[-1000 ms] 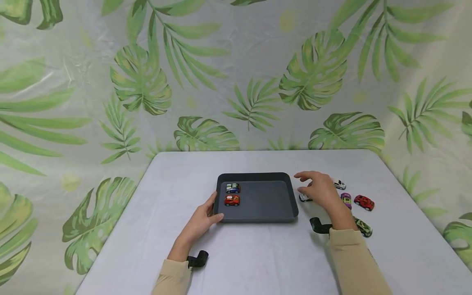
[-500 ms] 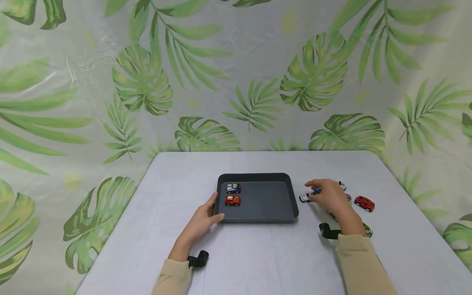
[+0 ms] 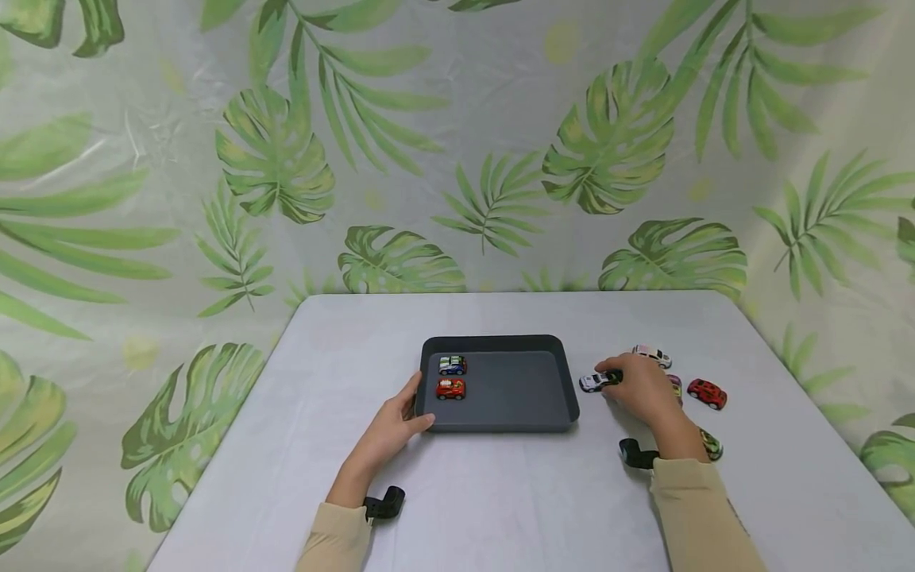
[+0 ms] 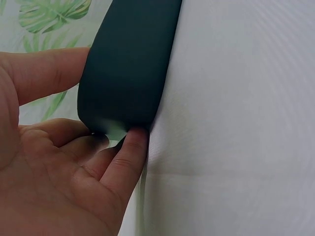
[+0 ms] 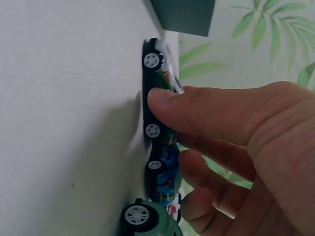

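Note:
With its thumb at the near rim and fingers along the left side, my left hand [image 3: 389, 425] grips the corner of a dark grey tray [image 3: 493, 427]; the left wrist view shows the tray wall [image 4: 130, 64] between thumb and fingers. Inside the tray, at its left, sit a green, white and blue toy car [image 3: 453, 365] and a red toy car [image 3: 450, 388]. Right of the tray, my right hand [image 3: 643, 389] pinches a white and dark toy car [image 3: 593, 383] standing on the table. Its thumb lies on the car's side in the right wrist view; the forefinger is partly hidden.
Around the right hand stand a white toy car [image 3: 652, 355], a purple one [image 3: 675, 387], a red and black one [image 3: 707, 393] and a green one [image 3: 711, 445]. A blue toy car [image 5: 162, 179] is close behind the pinched car. A leaf-patterned sheet [image 3: 500, 119] hangs behind the table.
My right hand has moved right and down from beside the tray's edge, and its fingers have closed on the white and dark toy car. The left hand stays on the tray.

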`<action>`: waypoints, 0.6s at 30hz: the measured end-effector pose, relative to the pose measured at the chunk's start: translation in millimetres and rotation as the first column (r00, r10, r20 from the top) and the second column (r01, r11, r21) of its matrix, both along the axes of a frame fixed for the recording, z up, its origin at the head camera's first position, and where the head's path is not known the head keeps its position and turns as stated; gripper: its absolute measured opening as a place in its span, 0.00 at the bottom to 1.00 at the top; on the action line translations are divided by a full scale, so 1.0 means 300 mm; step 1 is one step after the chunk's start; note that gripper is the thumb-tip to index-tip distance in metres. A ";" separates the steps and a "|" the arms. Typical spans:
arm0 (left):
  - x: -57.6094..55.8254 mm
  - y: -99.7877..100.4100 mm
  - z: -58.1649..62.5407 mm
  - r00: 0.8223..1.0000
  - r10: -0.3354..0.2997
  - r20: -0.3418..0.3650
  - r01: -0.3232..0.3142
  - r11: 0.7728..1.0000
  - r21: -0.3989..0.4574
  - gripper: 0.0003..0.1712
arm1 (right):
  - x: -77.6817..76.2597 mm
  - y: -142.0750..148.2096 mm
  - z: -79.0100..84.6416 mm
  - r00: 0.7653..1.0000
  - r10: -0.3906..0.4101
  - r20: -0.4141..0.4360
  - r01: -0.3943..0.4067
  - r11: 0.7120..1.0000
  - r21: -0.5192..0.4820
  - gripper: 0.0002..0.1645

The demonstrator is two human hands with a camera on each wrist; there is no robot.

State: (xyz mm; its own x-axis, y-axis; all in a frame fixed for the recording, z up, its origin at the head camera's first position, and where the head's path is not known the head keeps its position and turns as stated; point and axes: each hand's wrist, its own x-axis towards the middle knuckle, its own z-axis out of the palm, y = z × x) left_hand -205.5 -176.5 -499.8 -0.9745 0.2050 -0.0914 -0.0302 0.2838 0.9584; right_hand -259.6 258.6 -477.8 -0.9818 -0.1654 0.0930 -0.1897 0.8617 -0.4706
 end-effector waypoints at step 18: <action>0.016 0.010 0.043 1.000 -0.011 -0.005 0.011 1.000 0.026 0.49 | -0.009 -0.018 -0.013 1.000 -0.019 0.019 0.018 0.999 0.030 0.19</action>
State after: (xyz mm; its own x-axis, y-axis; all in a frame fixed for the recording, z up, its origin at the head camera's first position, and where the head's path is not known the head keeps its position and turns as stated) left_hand -200.7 -173.4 -486.8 -0.9727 0.2176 -0.0810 -0.0224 0.2595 0.9655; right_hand -262.3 253.3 -481.8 -0.9864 -0.1495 0.0688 -0.1644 0.8789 -0.4478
